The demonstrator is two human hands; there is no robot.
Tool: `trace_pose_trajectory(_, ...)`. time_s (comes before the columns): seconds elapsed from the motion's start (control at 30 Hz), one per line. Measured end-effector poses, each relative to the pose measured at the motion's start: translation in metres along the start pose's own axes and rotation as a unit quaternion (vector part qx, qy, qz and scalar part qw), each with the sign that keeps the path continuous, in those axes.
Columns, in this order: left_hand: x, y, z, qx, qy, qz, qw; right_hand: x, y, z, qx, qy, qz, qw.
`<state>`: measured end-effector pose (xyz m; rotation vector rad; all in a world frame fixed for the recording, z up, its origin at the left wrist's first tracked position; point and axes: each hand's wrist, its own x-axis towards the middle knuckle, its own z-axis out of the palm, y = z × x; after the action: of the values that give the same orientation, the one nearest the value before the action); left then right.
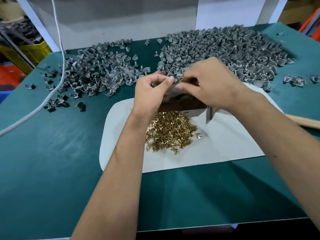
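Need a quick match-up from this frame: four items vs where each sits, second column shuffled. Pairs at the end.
1 brass pins
2 grey heap
3 white cord
4 grey part

A far side of the green table
B held between left hand and right hand
C piled on the white sheet
D trailing across the table's left side

Pairs: 1-C, 2-A, 3-D, 4-B

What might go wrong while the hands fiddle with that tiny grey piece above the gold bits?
The small grey part, pinched between the left hand and right hand, might slip and drop into the brass pins, scattering them. The left forearm lies right beside that loose heap, so a sideways move may sweep pins off the white sheet.
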<state>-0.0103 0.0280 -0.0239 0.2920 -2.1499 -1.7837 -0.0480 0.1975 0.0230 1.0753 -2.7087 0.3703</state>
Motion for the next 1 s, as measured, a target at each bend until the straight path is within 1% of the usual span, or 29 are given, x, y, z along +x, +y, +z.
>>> trace_pose_trajectory(0.03,0.004,-0.002,-0.005,0.032,0.044,0.006,0.998,0.003,0.002,0.001,0.006,0.006,0.002,1.000)
trace_pose_trajectory(0.07,0.007,-0.006,-0.010,0.088,0.097,0.016,0.991,0.005,0.006,0.003,0.018,0.014,0.006,1.000)
trace_pose_trajectory(0.13,0.013,-0.015,-0.027,0.204,0.208,0.025,0.956,0.014,0.015,0.006,0.025,0.025,0.017,0.999)
trace_pose_trajectory(0.2,0.016,-0.022,-0.046,0.265,0.279,-0.018,0.923,0.025,0.025,0.007,0.002,0.020,0.043,0.999)
trace_pose_trajectory(0.23,0.018,-0.026,-0.055,0.284,0.293,-0.044,0.912,0.031,0.031,0.007,-0.011,0.010,0.063,0.998)
trace_pose_trajectory(0.33,0.022,-0.034,-0.070,0.338,0.281,-0.086,0.894,0.047,0.045,0.007,-0.030,-0.041,0.128,0.990)
trace_pose_trajectory(0.4,0.023,-0.037,-0.073,0.346,0.269,-0.094,0.894,0.058,0.047,0.007,-0.035,-0.066,0.157,0.985)
trace_pose_trajectory(0.43,0.023,-0.038,-0.074,0.341,0.266,-0.094,0.897,0.065,0.044,0.008,-0.040,-0.066,0.160,0.984)
trace_pose_trajectory(0.5,0.023,-0.039,-0.073,0.333,0.256,-0.081,0.904,0.080,0.035,0.013,-0.036,-0.050,0.142,0.988)
trace_pose_trajectory(0.57,0.023,-0.039,-0.073,0.331,0.248,-0.068,0.908,0.100,0.019,0.021,-0.026,-0.047,0.097,0.994)
trace_pose_trajectory(0.63,0.024,-0.040,-0.074,0.328,0.249,-0.060,0.909,0.124,0.002,0.031,-0.011,-0.054,0.053,0.997)
trace_pose_trajectory(0.7,0.025,-0.042,-0.075,0.318,0.255,-0.051,0.912,0.148,-0.014,0.042,-0.010,-0.077,0.029,0.997)
trace_pose_trajectory(0.8,0.024,-0.043,-0.075,0.282,0.265,-0.041,0.921,0.177,-0.030,0.060,-0.043,-0.144,0.019,0.989)
trace_pose_trajectory(0.9,0.025,-0.046,-0.074,0.257,0.273,-0.041,0.926,0.191,-0.038,0.073,-0.078,-0.204,0.039,0.975)
trace_pose_trajectory(1.0,0.026,-0.046,-0.073,0.252,0.282,-0.054,0.924,0.197,-0.047,0.079,-0.056,-0.203,0.047,0.977)
